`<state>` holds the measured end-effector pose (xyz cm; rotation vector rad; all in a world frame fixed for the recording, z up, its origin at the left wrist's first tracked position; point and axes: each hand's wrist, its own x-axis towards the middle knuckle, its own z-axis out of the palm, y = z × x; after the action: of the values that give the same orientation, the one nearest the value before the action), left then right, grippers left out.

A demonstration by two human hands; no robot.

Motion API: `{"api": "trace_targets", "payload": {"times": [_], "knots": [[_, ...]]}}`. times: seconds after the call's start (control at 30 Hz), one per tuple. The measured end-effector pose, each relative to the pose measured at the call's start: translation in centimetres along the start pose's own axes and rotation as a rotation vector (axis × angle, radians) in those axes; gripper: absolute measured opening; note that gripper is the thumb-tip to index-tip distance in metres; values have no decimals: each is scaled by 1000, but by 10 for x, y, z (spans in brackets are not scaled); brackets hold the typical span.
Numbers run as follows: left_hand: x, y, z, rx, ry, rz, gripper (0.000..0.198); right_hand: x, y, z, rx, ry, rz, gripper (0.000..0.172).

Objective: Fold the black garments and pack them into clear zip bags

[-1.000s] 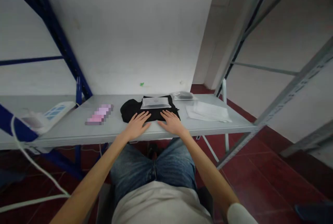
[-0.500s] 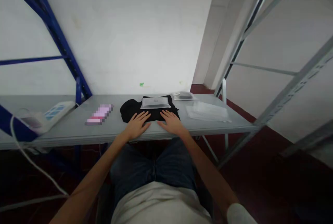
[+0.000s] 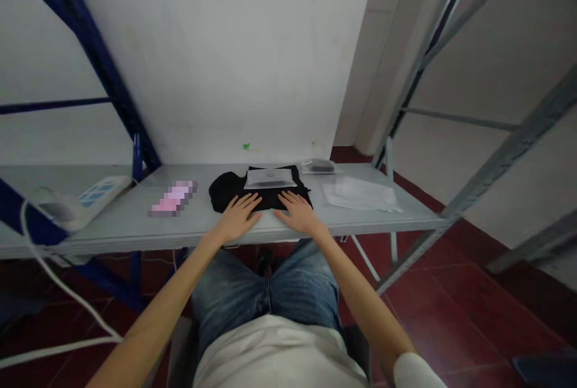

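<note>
Along the near edge of the grey table (image 3: pixel 128 214), both hands are laid flat, palms down, at the front of a black cloth (image 3: pixel 225 190). The left hand (image 3: pixel 238 218) is spread, with its fingertips placed on the cloth's near left part; the right hand (image 3: pixel 297 214) is spread likewise on its near right part. The thumbs are turned towards each other and kept apart, and nothing is pinched; whether any weight is being put on the cloth cannot be told. On the cloth, just beyond the fingers, a pale, see-through packet (image 3: pixel 270 179) is carried, untouched by either hand. Over the past second no shift is seen in hands, cloth or packet; only the brightness has changed, the red floor (image 3: pixel 433 304) being lit up again after a darker frame half a second ago. From this, the handling is judged to be paused, with no headway made. Behind the cloth's right side a second packet (image 3: pixel 319 166) is set, thin white sheets (image 3: pixel 360 194) are spread to the right, and a pink, pixelated thing (image 3: pixel 174 199) is left well to the left.
</note>
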<state>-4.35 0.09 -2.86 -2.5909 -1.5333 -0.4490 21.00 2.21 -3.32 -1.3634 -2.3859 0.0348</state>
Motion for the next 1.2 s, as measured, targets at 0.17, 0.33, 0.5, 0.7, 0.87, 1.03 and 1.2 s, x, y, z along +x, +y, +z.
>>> {"api": "trace_targets", "payload": {"times": [0.17, 0.33, 0.5, 0.7, 0.87, 1.03, 1.2], "knots": [[0, -1, 1, -4, 8, 2, 61, 0, -1, -1, -2, -4, -3, 70], [0, 0, 0, 2, -11, -8, 62, -1, 0, -1, 2, 0, -7, 70], [0, 0, 1, 7, -4, -10, 61, 0, 0, 0, 0, -1, -11, 71], [0, 0, 0, -1, 8, -7, 60, 0, 0, 1, 5, -3, -5, 71], [0, 1, 0, 1, 8, -6, 61, 0, 0, 0, 2, -6, -3, 70], [0, 0, 0, -3, 15, 4, 61, 0, -1, -2, 1, -6, -2, 70], [0, 0, 0, -7, 3, -3, 61, 0, -1, -2, -3, -2, -3, 70]]}}
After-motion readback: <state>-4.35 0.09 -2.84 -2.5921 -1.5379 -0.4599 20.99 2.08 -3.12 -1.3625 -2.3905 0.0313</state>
